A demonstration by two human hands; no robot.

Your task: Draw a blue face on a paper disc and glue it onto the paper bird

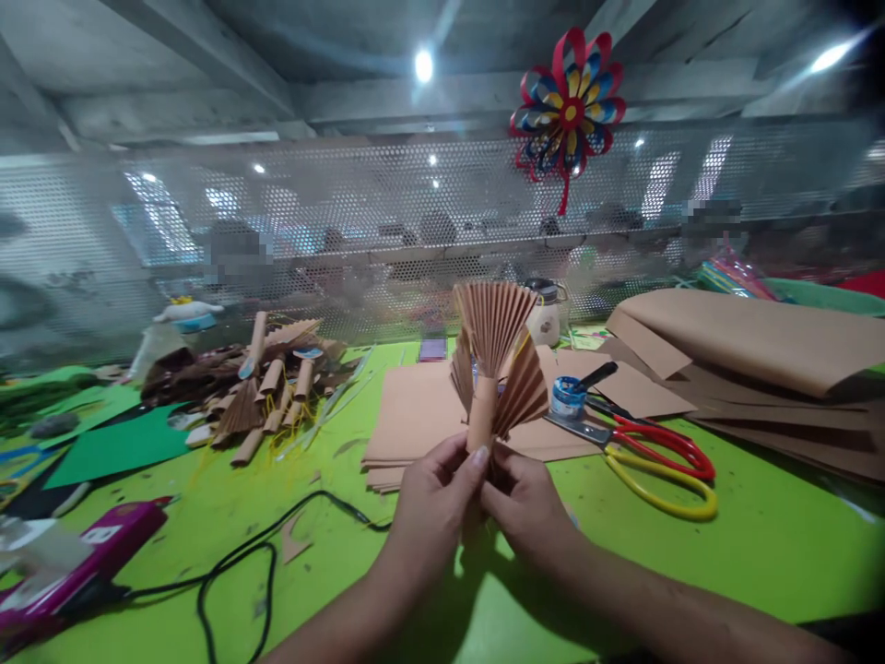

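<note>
Between my two hands stands an upright brown paper craft, a rolled paper tube [482, 406] with pleated paper fans [496, 323] spreading from its top and sides. My left hand [439, 493] is closed round the lower tube, its thumb pressed on the front. From the other side my right hand [529, 498] pinches the same tube low down, fingers curled and partly hidden. Behind the craft lies a stack of brown paper sheets [405, 415]. To the right are scissors [612, 438] with one red and one yellow handle, beside a small blue-and-white jar [568, 398].
Rolled tubes and pleated pieces [273, 392] with yellow thread are heaped at left. A purple device [111, 553] trails a black cable [269, 526]. Large brown paper [753, 337] lies at right; green sheets [117, 443] at far left. A perforated screen [346, 221] stands behind.
</note>
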